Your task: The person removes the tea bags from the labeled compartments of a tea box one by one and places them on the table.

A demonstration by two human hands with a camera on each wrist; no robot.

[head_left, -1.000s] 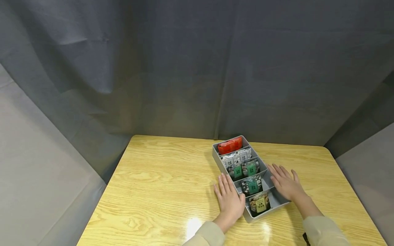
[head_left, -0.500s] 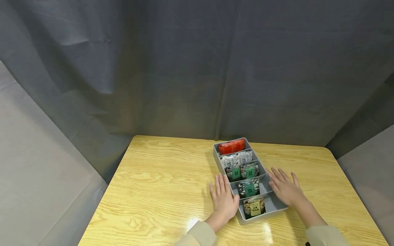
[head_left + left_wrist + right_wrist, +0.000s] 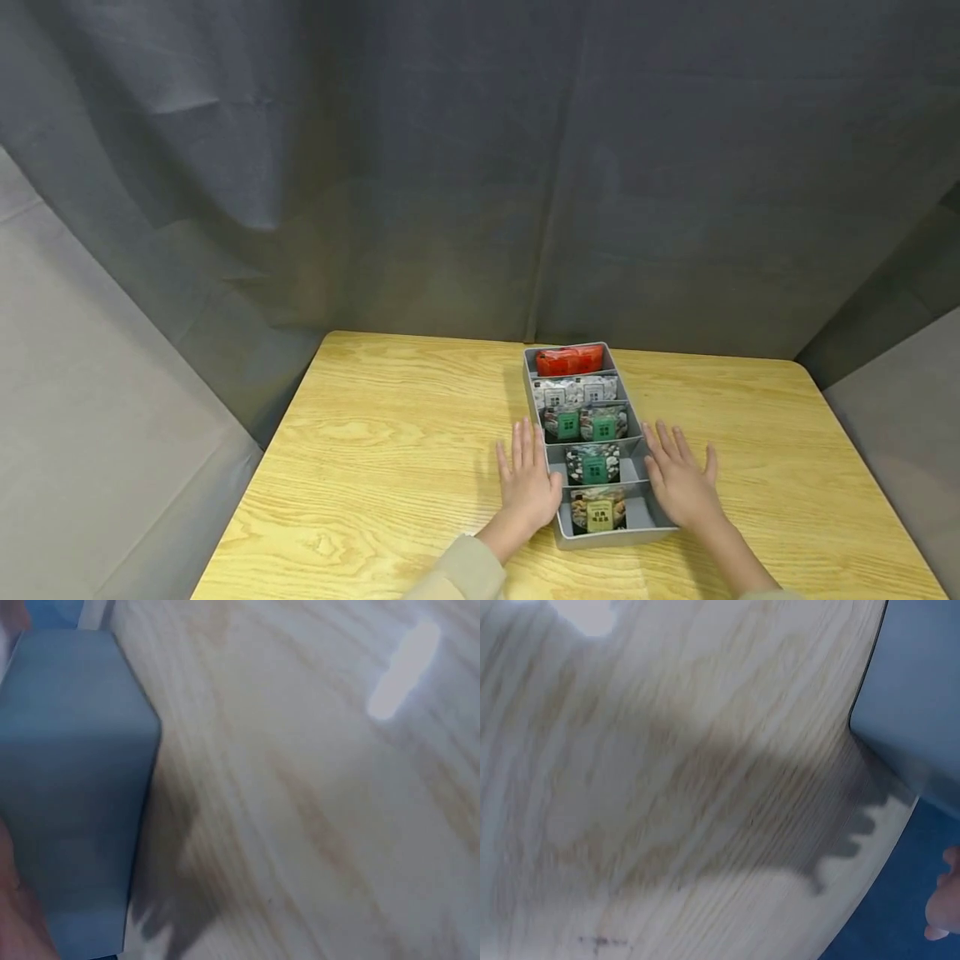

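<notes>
A long grey divided organizer tray [image 3: 633, 535] stands on the table between my two hands. In the head view, my left hand [image 3: 529, 490] lies along its left side, fingers straight and pointing forward. My right hand [image 3: 681, 485] is against the right side with fingers extended. Small snack packets fill its compartments: a red packet [image 3: 570, 361] at the far end, white packets [image 3: 555, 393], green-labelled packets [image 3: 603, 425], another green-labelled packet [image 3: 595, 467], and a yellow-labelled packet [image 3: 599, 515] nearest me. The left wrist view shows the tray's grey wall [image 3: 75, 795] with part of the hand beside it.
The wooden table [image 3: 375, 467] extends to both sides of the tray. Behind its far edge hangs a dark grey curtain [image 3: 435, 183]. Pale panels stand at left [image 3: 82, 375] and right. In the right wrist view, a table edge [image 3: 870, 889] shows near the tray corner.
Both hands have turned the tray clockwise, its near end swinging left and its far end shifting slightly right. It now sits straighter on the table, and both hands have moved left with it.
</notes>
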